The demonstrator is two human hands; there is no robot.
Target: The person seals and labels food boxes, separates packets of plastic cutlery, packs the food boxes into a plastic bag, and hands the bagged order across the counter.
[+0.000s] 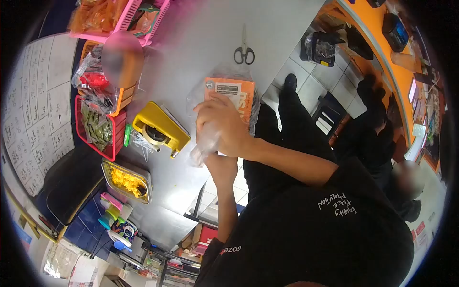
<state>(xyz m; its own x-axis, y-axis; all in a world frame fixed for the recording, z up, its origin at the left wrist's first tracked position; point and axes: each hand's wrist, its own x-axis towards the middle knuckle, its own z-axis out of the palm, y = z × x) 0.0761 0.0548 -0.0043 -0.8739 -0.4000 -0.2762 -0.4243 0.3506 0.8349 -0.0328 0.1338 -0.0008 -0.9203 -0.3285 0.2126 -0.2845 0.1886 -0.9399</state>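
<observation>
An orange box [246,99] with a white label lies at the table's edge in front of me, inside a clear plastic bag [193,98]. My right hand [220,122] lies over the near end of the box, its fingers curled on the crumpled plastic. Just below it, my left hand [221,165] meets the same bunched plastic; its fingers are largely hidden behind the right hand. Black-handled scissors [244,55] rest on the table beyond the box. To the left stands a yellow tape dispenser [162,128] with a roll of tape.
Along the table's left side are a pink basket [126,21], an orange basket [125,98], a red basket [118,136] of green packets and a metal tray [149,184] of yellow pieces. Another person [368,138] is at the right by an orange counter [368,28].
</observation>
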